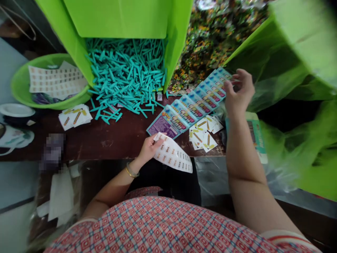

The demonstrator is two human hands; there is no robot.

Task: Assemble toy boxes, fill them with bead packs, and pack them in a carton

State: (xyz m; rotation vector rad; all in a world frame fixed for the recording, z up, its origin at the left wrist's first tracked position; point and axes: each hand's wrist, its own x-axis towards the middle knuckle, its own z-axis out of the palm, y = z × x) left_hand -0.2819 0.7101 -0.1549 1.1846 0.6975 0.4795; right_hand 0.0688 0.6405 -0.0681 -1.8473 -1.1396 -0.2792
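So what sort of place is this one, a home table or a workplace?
Probably a small packing or assembly workbench. A heap of identical teal plastic pieces spills from a green bin, printed backing cards lie overlapped in a row, and the left hand holds a sticker sheet.

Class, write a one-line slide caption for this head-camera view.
Left hand holds a sticker sheet; right hand touches a row of printed cards beside teal plastic pieces.
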